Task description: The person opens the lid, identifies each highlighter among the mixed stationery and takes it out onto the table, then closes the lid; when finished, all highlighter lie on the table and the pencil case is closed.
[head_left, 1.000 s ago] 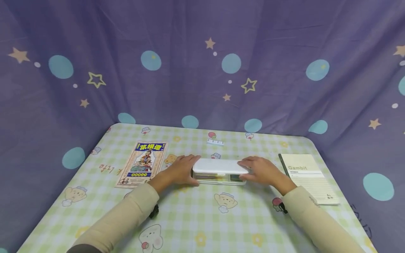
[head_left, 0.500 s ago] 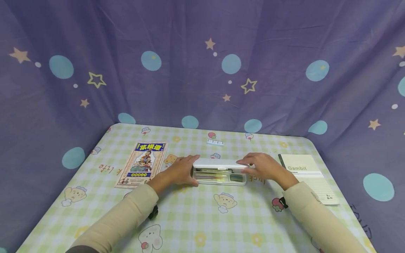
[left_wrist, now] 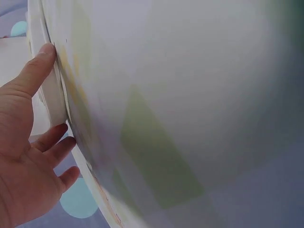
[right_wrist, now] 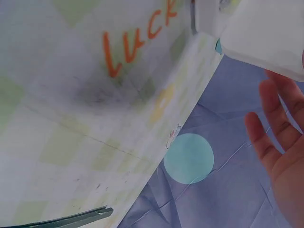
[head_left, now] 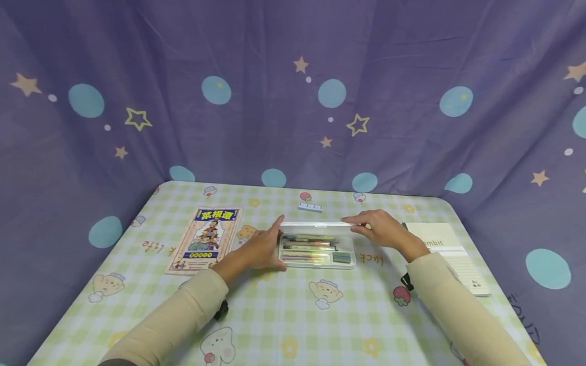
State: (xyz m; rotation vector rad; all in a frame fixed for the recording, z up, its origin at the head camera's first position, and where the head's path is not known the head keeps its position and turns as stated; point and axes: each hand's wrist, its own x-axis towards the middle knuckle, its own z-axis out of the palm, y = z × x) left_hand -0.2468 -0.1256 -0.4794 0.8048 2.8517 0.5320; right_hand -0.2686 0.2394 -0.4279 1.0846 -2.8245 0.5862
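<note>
A white pencil case [head_left: 299, 265] lies on the table with its lid [head_left: 306, 229] raised and tipped back. Several pens [head_left: 309, 247] show inside, and a small dark green block [head_left: 342, 257] sits in the right-hand compartment. My left hand [head_left: 258, 250] holds the left end of the case, thumb at the front corner. In the left wrist view, the thumb [left_wrist: 42, 59] lies along the case's side. The lid's right corner is pinched by my right hand [head_left: 382, 231]. In the right wrist view, fingers [right_wrist: 280, 114] are beside the white lid [right_wrist: 266, 38].
A booklet [head_left: 206, 241] with a colourful cover lies on the left. To the right, a notebook [head_left: 458, 259] is partly covered by the right forearm. Behind the case is a small pale blue-and-white strip [head_left: 310, 207]. A purple curtain [head_left: 284, 122] hangs along the table's far edge.
The lid has swung up and back from nearly closed, baring the pens. My right hand has risen with it and moved slightly away, while my left hand has stayed at the case's left end.
</note>
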